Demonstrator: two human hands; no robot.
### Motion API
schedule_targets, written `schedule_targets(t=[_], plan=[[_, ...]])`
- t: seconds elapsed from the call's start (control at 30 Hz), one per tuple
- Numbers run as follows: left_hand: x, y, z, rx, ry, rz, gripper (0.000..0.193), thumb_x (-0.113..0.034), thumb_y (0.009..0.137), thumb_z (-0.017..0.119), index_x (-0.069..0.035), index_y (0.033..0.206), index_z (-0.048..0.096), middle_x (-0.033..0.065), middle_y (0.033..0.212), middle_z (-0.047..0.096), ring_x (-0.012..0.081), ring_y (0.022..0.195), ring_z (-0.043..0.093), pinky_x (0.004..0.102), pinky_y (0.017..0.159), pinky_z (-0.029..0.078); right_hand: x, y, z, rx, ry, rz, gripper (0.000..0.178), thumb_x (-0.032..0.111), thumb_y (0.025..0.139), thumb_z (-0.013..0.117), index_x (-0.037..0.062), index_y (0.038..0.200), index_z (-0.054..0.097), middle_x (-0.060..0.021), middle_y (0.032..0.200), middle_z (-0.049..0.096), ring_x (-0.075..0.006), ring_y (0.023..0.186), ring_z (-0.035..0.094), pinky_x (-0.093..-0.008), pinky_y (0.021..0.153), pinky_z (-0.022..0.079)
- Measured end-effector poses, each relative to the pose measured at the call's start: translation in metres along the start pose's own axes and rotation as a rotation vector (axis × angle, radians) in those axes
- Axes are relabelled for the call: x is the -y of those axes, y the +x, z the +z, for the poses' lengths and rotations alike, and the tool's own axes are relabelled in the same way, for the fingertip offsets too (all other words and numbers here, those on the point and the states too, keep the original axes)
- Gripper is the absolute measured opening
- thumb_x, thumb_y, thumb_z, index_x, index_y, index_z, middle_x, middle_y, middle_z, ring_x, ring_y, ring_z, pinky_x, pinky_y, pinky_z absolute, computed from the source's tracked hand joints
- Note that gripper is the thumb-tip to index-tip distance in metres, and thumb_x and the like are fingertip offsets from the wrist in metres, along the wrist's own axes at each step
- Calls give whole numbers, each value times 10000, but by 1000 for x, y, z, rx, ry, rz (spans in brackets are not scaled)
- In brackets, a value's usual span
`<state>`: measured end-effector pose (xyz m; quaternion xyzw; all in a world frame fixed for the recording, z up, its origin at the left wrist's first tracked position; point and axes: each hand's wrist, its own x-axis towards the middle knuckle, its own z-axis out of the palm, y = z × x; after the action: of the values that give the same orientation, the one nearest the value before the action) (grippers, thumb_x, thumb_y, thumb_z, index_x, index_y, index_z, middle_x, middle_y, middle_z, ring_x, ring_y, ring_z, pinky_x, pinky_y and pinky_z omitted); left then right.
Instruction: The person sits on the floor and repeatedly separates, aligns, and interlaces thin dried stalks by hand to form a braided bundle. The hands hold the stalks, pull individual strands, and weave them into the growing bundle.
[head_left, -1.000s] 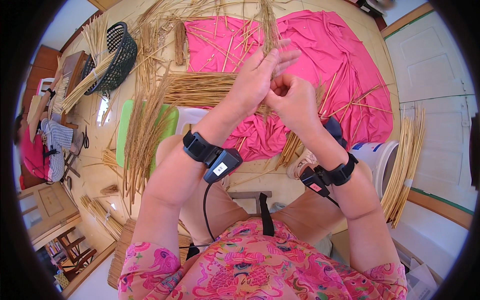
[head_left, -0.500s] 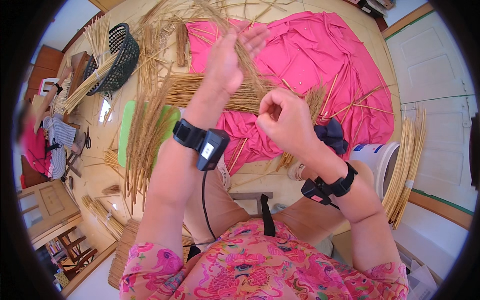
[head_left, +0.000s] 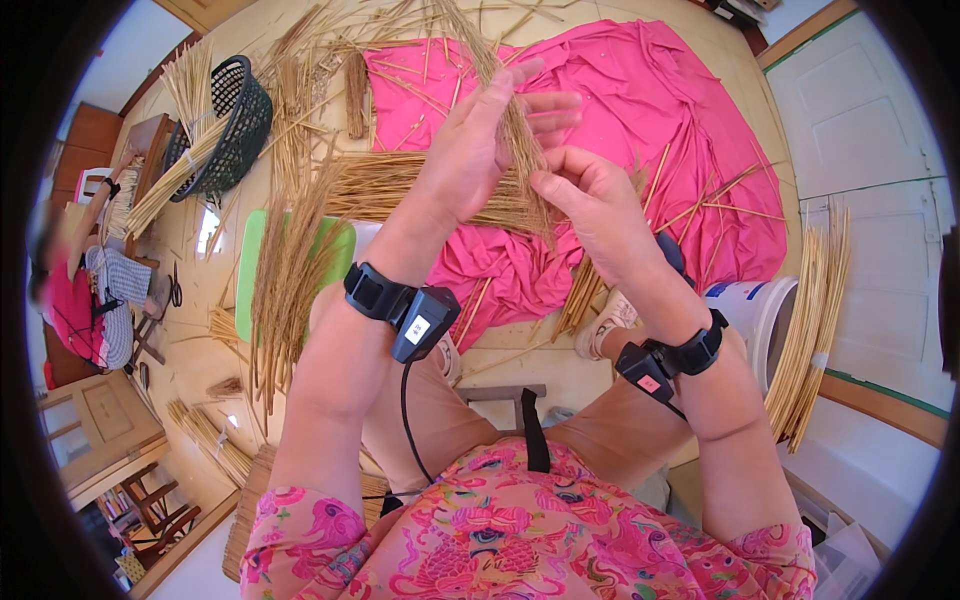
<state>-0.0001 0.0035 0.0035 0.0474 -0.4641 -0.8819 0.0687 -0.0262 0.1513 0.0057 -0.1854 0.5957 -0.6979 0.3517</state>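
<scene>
A loose bunch of dry grass stalks point(head_left: 518, 135) slants down across the palm of my left hand point(head_left: 468, 150). My left thumb lies against the bunch while the fingers stretch out behind it. At the lower end of the bunch, my right hand point(head_left: 605, 205) has thumb and forefinger pinched on the wispy strands. Below both hands, a thick pile of straw stalks point(head_left: 385, 185) lies on a crumpled pink cloth point(head_left: 640, 100). Left of my left forearm, feathery grass heads point(head_left: 290, 270) lean over a green plastic stool or board point(head_left: 250, 260).
A dark green basket point(head_left: 245, 130) with tied straw bundles stands at left. Beyond it a person in pink point(head_left: 70, 290) sits working. To the right are a white bucket point(head_left: 745, 305) and an upright straw bundle point(head_left: 815, 320). Loose stalks litter the tiled floor.
My right hand has gone from a curled fist near the bunch to pinching its lower end. My left hand has shifted slightly right, carrying the bunch with it.
</scene>
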Motion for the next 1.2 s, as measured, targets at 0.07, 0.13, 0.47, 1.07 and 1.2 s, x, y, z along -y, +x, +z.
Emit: schedule_targets(t=[0.07,0.13,0.47,1.07,1.2], plan=[[0,-1,-7,-45,215,-60,510,-442,989,349,-4,1177,529,121,976,627,180,926,603,300,816,474,3,0,0,-7,23,-16,91,80,904,567,12,957,597,37,808,564,-29,709,479,-188,633,390],[-9,-5,-10,-33,589,-172,487,-469,969,402,-27,1013,601,50,836,601,118,778,558,259,698,441,3,1,-2,-11,37,-26,88,83,913,563,14,957,597,37,806,562,-27,710,477,-188,632,390],[-3,-6,-17,25,536,-72,408,-415,946,504,-46,840,642,-17,739,601,51,658,528,230,592,423,1,4,-7,56,195,9,136,156,950,524,39,917,585,40,779,549,-24,685,472,-191,600,381],[-4,-8,-18,67,655,-70,419,-438,948,496,-81,760,611,-78,654,482,26,591,389,230,517,313,20,1,-16,-41,33,70,68,104,835,603,36,827,598,39,756,554,-33,680,473,-199,626,385],[-4,-8,-20,98,760,-65,440,-433,957,481,-67,747,605,-73,649,472,35,594,390,239,534,338,16,3,-15,-27,4,2,77,100,834,597,29,805,590,44,740,539,-28,664,455,-202,611,374]])
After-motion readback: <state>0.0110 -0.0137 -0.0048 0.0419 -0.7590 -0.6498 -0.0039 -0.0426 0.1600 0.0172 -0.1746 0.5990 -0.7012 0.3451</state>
